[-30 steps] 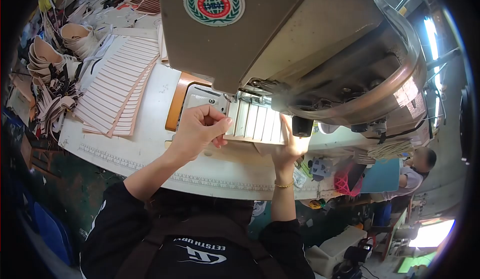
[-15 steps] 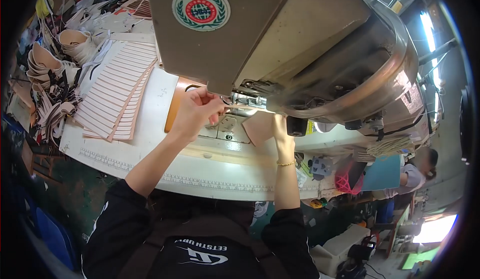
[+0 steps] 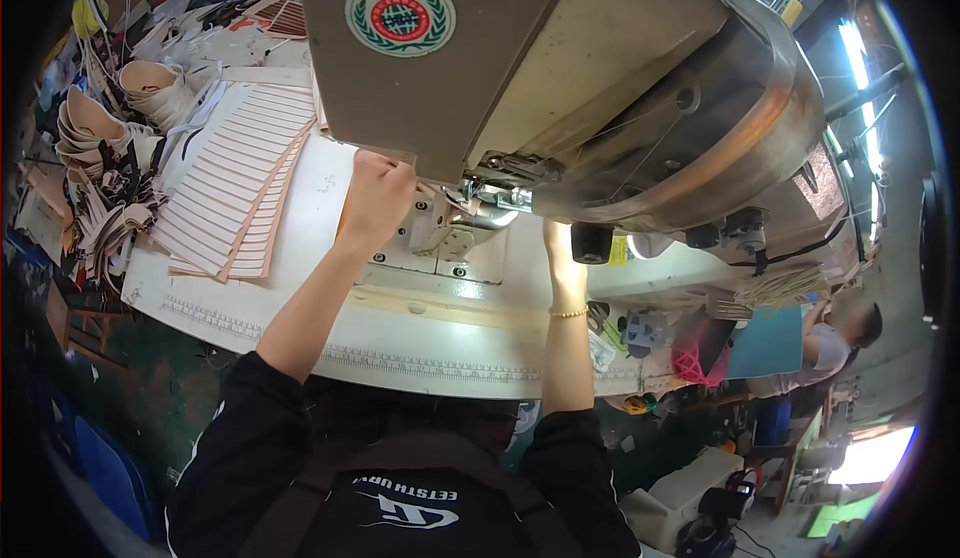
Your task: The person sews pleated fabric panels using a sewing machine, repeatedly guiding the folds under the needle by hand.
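A sewing machine (image 3: pixel 440 78) fills the upper middle, its presser foot and needle area (image 3: pixel 500 198) over a metal bed plate (image 3: pixel 455 246). Just left of the needle area is my left hand (image 3: pixel 380 198), back upward and fingers curled closed. A thin orange-brown edge (image 3: pixel 345 210) shows beside it; what the fingers hold is hidden. My right hand (image 3: pixel 558 248) reaches behind the machine head, wearing a gold beaded bracelet at the wrist. Its fingers are out of sight.
Stacked striped panels (image 3: pixel 235 178) lie left on the white table (image 3: pixel 470 343), with curled pieces (image 3: pixel 90 123) and strips beyond. A ruler scale (image 3: pixel 370 363) runs along the front edge. Right are a pink basket (image 3: pixel 698 358), a blue board (image 3: pixel 765 343) and another person (image 3: pixel 825 348).
My left hand has moved left, away from the needle area, and its fingers have curled in. The tan piece beside my right hand is out of view. More of the bed plate shows.
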The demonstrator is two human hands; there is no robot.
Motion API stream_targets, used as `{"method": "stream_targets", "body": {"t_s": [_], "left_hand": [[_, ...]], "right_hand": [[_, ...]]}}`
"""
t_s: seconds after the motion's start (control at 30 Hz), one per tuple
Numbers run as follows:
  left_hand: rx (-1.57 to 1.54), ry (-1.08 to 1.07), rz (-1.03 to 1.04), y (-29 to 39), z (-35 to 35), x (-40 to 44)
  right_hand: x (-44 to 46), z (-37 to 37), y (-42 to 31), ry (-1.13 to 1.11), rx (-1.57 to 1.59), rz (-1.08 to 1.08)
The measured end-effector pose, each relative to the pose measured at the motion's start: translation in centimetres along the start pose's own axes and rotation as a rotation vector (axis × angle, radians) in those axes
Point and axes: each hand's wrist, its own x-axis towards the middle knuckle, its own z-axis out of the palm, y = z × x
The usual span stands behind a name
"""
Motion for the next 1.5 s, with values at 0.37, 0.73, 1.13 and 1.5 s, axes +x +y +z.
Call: {"method": "stream_targets", "body": {"t_s": [0.37,0.73,1.13,1.5], "left_hand": [[0.276,0.014,0.051,0.9,-0.4,-0.7],[0.202,0.09,-0.124,1.0,-0.1,-0.8],[0.061,-0.218,-0.307,3.7,-1.1,-10.2],[-0.604,0.051,-0.555,2.6,-5.2,-13.5]], "right_hand": [[-2.2,-2.2,-1.7,-0.101,-0.417,-0.17],[-2.9,-2.6,-7.0,-0.09,-0.36,0.116],[-7.5,4.6,-16.6,-0.331,0.658,0.747],[-8.4,3.8,-15.4,-0.289,0.557,0.62]]}}
